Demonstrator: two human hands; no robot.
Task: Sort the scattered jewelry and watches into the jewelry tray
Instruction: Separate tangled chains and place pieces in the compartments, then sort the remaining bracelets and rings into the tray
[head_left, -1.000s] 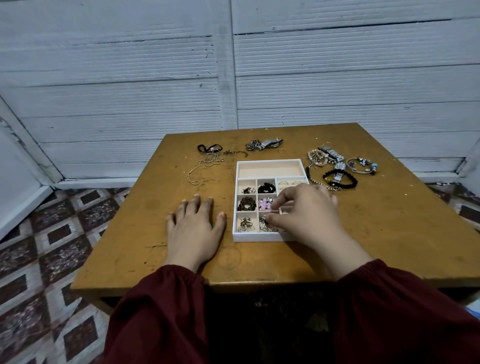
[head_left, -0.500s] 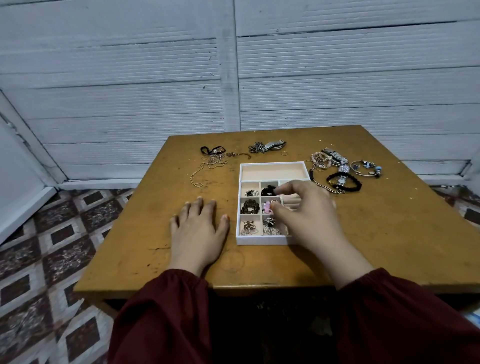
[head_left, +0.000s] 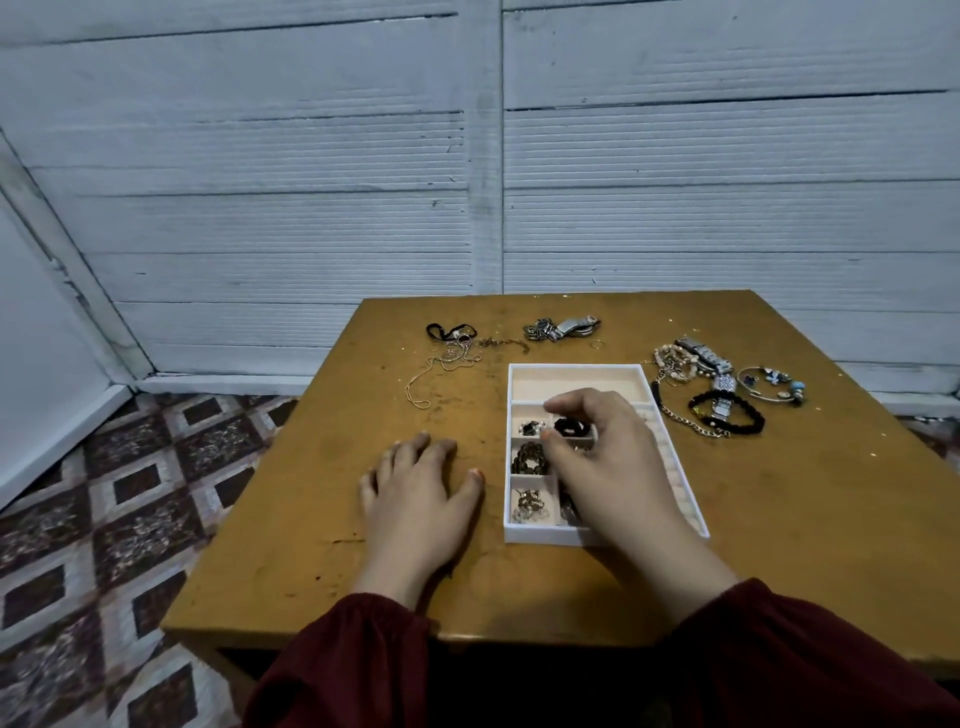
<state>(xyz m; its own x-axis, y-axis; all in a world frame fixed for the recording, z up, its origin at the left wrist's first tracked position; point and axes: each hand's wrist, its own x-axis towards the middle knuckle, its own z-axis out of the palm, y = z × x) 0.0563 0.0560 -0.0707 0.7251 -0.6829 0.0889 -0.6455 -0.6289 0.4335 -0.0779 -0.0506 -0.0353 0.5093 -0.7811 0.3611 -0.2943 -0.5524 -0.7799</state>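
The white rectangular jewelry tray (head_left: 508, 467) lies near the middle of the worn brown wooden table (head_left: 311, 545), and its small left compartments hold pieces. We see the right hand (head_left: 613, 467) above the tray's middle. Its forefinger and thumb are bent and apart, bracketing the black beaded loop (head_left: 569, 427) in one small compartment. We cannot tell whether they touch it; the other fingers curl under, hidden. The left hand (head_left: 415, 499) rests flat on the table just beside the tray's left wall — fingers straight, slightly spread, holding nothing. Scattered pieces lie outside the tray — a thin silver chain (head_left: 441, 364) far left, a silver metal watch (head_left: 569, 328) beyond it, and a black beaded bracelet (head_left: 727, 415) to the right.
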